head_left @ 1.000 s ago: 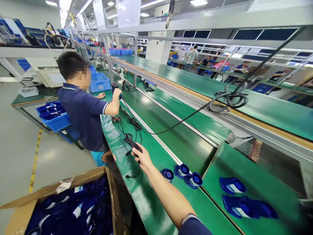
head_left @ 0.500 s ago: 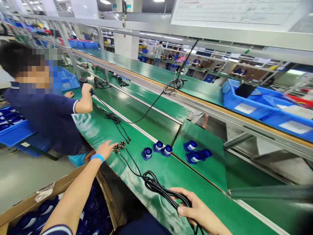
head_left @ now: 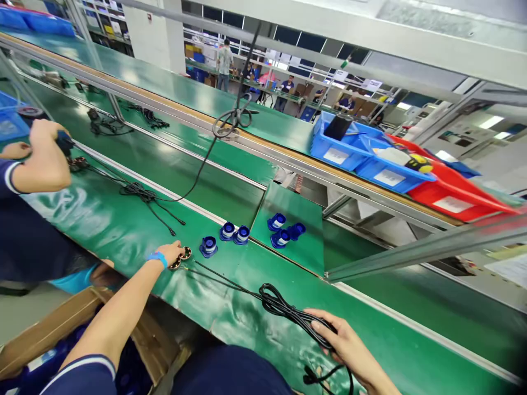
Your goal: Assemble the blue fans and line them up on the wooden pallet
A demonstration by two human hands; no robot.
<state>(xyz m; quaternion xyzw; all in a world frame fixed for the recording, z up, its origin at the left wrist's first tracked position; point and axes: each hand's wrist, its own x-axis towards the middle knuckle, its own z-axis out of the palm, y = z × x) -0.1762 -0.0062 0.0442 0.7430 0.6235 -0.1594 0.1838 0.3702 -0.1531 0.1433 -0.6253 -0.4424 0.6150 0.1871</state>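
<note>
My left hand [head_left: 169, 254] reaches to the table's near side, its fingers closed on two small ring-shaped copper-wound parts [head_left: 186, 253]. Thin black leads run from these rings to a coiled black cable [head_left: 284, 307]. Around the near end of that coil, my right hand [head_left: 340, 336] is closed, thumb on top. The cable's loose end with a dark connector [head_left: 312, 376] hangs below it on the green table surface [head_left: 247, 269]. Beyond my left hand stand several blue round-topped housings, the closest one [head_left: 208, 247] upright on the table.
More blue housings [head_left: 281, 238] sit on a raised green board. Left, a co-worker's hand [head_left: 43, 134] grips a dark tool beside another cable bundle [head_left: 140, 191]. Blue bins [head_left: 335, 156] and a red bin [head_left: 453, 203] line the shelf. A cardboard box [head_left: 53, 323] stands below.
My view has swung right, shifting the scene leftward. My left hand has gone from touching the rings to closing over them. The coil has moved away from the table's near edge, still in my right hand.
</note>
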